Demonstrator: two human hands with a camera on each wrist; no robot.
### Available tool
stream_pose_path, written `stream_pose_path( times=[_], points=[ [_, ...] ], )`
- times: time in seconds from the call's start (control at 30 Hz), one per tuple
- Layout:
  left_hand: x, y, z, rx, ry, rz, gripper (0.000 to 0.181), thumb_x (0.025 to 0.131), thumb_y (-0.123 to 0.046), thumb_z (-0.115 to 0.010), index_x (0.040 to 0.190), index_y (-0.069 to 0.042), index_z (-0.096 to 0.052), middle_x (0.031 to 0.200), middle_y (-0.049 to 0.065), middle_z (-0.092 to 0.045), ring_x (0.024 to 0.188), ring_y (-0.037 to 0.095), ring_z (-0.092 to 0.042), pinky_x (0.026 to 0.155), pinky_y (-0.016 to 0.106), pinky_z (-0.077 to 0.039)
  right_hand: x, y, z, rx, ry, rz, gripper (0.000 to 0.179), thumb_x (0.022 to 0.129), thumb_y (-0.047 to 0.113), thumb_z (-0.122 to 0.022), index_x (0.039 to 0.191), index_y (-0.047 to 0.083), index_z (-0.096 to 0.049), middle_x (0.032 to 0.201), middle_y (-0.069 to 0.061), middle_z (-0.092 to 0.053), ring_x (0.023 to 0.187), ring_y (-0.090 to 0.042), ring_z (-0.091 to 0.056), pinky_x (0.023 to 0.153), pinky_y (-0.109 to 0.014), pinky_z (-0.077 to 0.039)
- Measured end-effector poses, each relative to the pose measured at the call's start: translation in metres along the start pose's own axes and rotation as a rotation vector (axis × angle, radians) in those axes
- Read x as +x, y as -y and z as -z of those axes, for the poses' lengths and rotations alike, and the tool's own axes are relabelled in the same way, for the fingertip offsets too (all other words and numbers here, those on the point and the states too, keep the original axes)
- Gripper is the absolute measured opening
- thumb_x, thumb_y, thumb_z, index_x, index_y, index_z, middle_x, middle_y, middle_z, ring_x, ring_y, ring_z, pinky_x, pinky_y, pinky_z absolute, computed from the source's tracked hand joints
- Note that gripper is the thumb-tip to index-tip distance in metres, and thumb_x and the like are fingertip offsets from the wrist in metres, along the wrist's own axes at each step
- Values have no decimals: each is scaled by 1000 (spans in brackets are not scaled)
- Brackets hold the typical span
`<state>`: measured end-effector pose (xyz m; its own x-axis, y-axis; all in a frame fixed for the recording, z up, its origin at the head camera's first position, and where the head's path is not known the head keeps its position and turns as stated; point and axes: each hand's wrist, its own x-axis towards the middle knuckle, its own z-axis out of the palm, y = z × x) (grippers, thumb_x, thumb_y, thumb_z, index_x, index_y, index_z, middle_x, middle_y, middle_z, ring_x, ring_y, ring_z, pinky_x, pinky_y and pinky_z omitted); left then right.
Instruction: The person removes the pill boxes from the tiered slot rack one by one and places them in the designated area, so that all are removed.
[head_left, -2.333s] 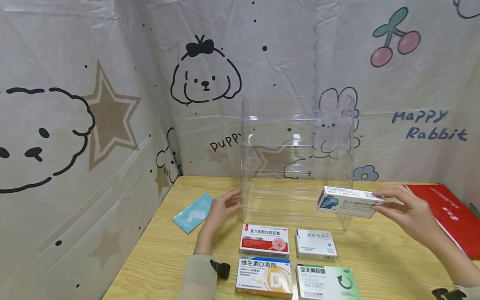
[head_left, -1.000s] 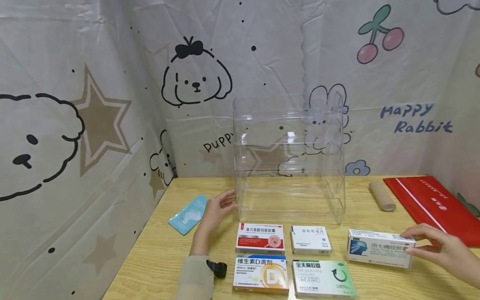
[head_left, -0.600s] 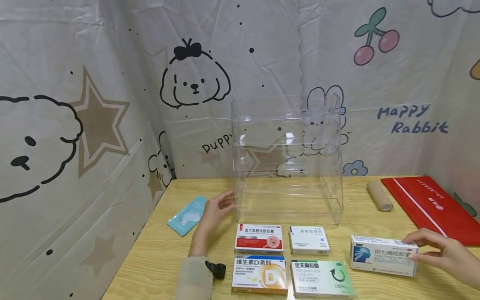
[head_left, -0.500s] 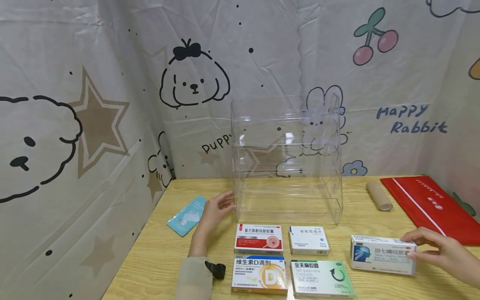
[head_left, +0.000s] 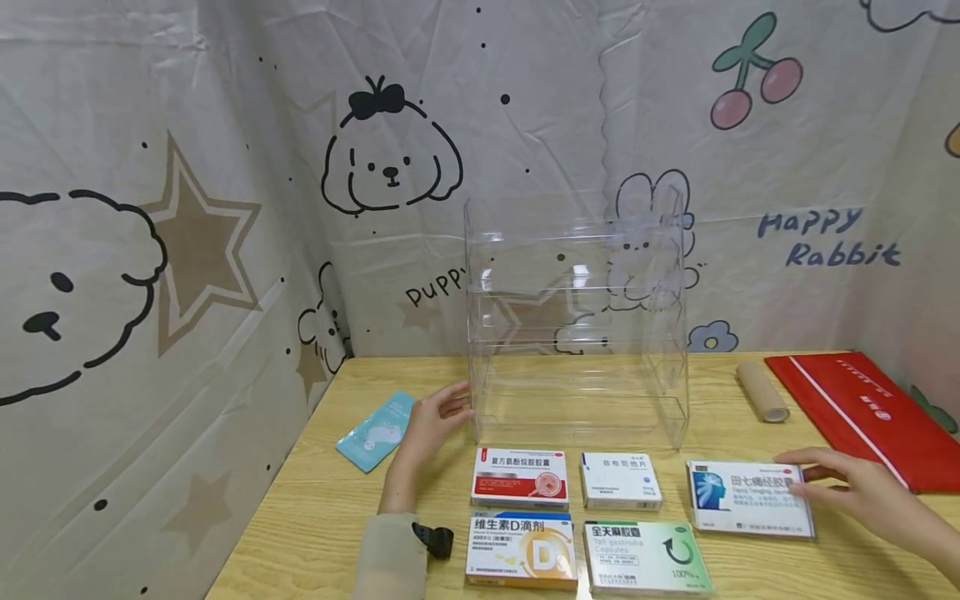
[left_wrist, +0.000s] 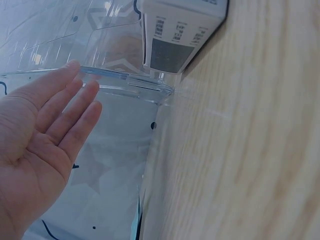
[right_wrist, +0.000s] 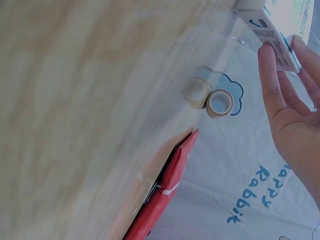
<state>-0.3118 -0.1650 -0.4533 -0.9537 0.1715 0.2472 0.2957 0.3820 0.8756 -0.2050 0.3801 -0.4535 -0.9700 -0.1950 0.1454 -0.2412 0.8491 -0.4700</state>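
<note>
My right hand (head_left: 847, 487) pinches the right end of a white medicine box (head_left: 750, 500) with a blue head picture, its broad face turned up towards the head view. In the right wrist view, thumb and fingers of the right hand (right_wrist: 295, 112) sit on either side of the box's end (right_wrist: 272, 42). My left hand (head_left: 437, 421) is at the lower left side of a clear acrylic tiered rack (head_left: 577, 433). The left wrist view has the left hand (left_wrist: 47, 130) with fingers extended, fingertips right at the rack's edge.
Before the rack lie a red-and-white medicine box (head_left: 520, 477), a small white one (head_left: 621, 481), an orange vitamin D box (head_left: 521, 550) and a green-and-white box (head_left: 648, 557). A cardboard tube (head_left: 762, 392) and red folder (head_left: 862, 417) lie right, a blue packet (head_left: 377, 433) left.
From in front of the rack, the right hand has carried the box right and down. Since half a second ago its broad face has tilted up and it has shifted slightly left. Left hand stays.
</note>
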Motion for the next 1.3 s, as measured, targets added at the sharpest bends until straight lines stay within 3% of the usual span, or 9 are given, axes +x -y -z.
stream_pose_path(
  times=[0.1,0.17,0.47,0.57,0.83,1.07,1.2,1.3],
  points=[
    [0,1,0,19,-4,-4,51,88,-4,-69,137,-2,-55,132,18,-63,117,33,-65,96,31,-60,5,1,1,-19,63,-32,41,84,21,-76,121,5,-66,111,-10,-70,79,9,-55,65,-7,-51],
    [0,2,0,12,-3,1,51,88,-5,-70,137,-3,-56,132,18,-63,117,32,-65,97,32,-60,8,1,0,-21,93,-37,42,85,21,-75,122,4,-66,113,-17,-70,80,9,-55,66,-7,-51],
    [-1,3,0,6,-1,4,51,88,-8,-71,137,-3,-56,130,18,-64,116,32,-66,96,32,-60,16,-1,-2,42,227,-6,39,88,23,-71,122,3,-66,112,-14,-70,81,14,-53,68,-10,-54],
    [-1,1,-1,11,1,4,51,88,-6,-71,136,-3,-56,130,18,-64,116,32,-66,96,31,-60,16,-2,-3,58,238,19,36,88,20,-70,119,2,-66,109,-14,-71,81,14,-53,69,-9,-54],
    [0,-1,-2,-7,2,-2,50,88,-3,-69,136,-2,-56,131,19,-64,116,33,-66,97,34,-60,17,1,-6,33,187,15,30,85,16,-73,113,4,-69,105,-12,-72,80,14,-53,68,-8,-53],
    [0,-3,-2,3,3,-4,50,88,-3,-69,136,-1,-56,130,20,-64,116,34,-66,96,30,-60,17,6,-3,0,146,-19,30,85,15,-73,113,5,-68,107,-13,-71,82,2,-61,66,-9,-53],
    [0,-2,-1,9,0,3,50,88,-4,-69,136,-2,-56,129,20,-64,116,34,-66,95,30,-60,16,15,-3,-36,11,-17,24,85,13,-74,108,6,-70,104,-11,-71,79,14,-52,64,-12,-56],
    [-2,-2,1,3,-5,22,50,88,-6,-70,136,-5,-57,129,19,-65,115,33,-66,96,31,-60,18,29,-5,-57,-133,48,21,83,12,-76,103,7,-71,99,-10,-71,78,2,-61,61,-12,-56]
  ],
)
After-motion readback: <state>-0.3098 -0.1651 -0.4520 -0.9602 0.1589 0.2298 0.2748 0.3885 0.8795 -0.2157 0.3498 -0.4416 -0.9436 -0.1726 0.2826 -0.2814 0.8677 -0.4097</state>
